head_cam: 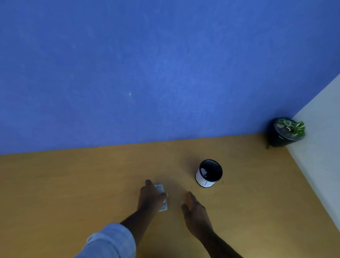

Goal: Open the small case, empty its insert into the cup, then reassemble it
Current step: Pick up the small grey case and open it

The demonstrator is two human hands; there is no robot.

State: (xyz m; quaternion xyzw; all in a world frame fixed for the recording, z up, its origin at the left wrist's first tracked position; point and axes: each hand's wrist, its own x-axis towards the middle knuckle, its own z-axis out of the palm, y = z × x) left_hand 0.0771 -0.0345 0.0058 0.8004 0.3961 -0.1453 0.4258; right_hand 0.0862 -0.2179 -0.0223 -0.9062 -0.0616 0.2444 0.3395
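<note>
A small pale case lies flat on the wooden table, mostly covered by my left hand, whose fingers rest on top of it. Only the case's far and right edges show. My right hand hovers a little to the right of the case with fingers spread and nothing in it. Behind it and to its right stands a cup, upright, white outside and dark inside; what it holds cannot be made out.
A black pot with a green plant sits in the far right corner. A blue wall runs along the table's back edge and a white wall along its right side. The table's near edge shows at the bottom right.
</note>
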